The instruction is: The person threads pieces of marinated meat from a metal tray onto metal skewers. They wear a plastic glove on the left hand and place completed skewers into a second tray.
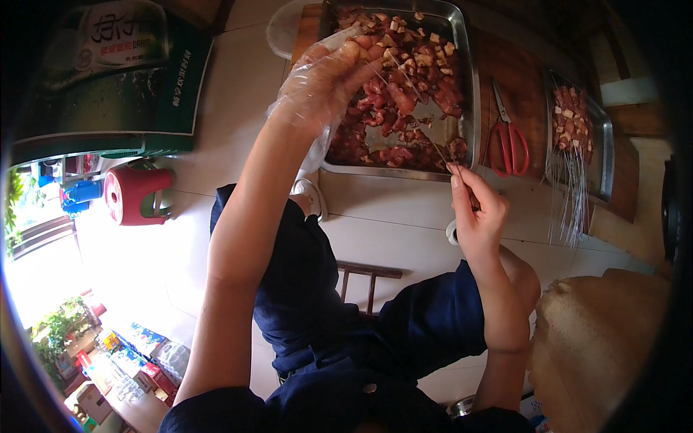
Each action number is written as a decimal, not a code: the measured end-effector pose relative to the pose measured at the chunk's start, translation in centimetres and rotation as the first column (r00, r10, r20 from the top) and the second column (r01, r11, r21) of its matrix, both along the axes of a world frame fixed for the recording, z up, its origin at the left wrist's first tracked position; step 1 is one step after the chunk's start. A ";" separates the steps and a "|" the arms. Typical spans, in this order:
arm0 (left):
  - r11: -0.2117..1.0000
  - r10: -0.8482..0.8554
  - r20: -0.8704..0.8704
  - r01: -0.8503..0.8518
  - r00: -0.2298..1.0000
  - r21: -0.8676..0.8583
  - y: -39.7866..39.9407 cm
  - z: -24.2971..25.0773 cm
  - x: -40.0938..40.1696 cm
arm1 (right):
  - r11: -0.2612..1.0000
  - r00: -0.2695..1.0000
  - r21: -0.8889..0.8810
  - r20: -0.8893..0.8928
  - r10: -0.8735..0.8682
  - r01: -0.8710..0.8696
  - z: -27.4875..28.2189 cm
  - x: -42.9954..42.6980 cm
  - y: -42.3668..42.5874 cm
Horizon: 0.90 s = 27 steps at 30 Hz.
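Observation:
My left hand, in a clear plastic glove, is over the upper left of a metal tray of raw meat. Its fingers are curled; whether they grip anything is unclear, though thin skewer-like lines show beside the fingertips. Dark red meat pieces and pale, fatty-looking cubes lie in the tray. My bare right hand, at the tray's lower right corner, pinches the end of a thin metal skewer. That skewer slants up and left over the meat; its far end cannot be made out clearly.
Red-handled scissors lie right of the tray on a wooden surface. Beyond them, a smaller metal tray bears several loaded meat skewers. A red plastic stool and a green printed box stand at left.

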<state>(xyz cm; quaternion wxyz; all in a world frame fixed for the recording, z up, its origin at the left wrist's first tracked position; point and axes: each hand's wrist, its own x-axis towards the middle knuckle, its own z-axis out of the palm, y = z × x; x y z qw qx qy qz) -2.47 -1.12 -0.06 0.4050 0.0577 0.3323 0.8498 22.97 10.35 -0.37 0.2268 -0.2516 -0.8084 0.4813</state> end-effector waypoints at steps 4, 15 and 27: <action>1.000 0.021 -0.014 -0.020 1.000 0.011 0.4 -0.4 0.4 | 1.000 1.000 -0.006 0.006 -0.018 0.018 -0.1 -0.1 -0.1; 1.000 -0.001 0.071 0.000 0.997 0.006 1.9 0.2 3.4 | 0.998 0.999 -0.043 -0.022 -0.036 0.035 -0.5 -0.3 -0.3; 0.973 -0.222 -0.119 0.210 0.968 -0.100 2.3 -0.4 8.0 | 0.991 0.996 -0.120 -0.064 -0.070 0.062 0.4 -1.3 0.2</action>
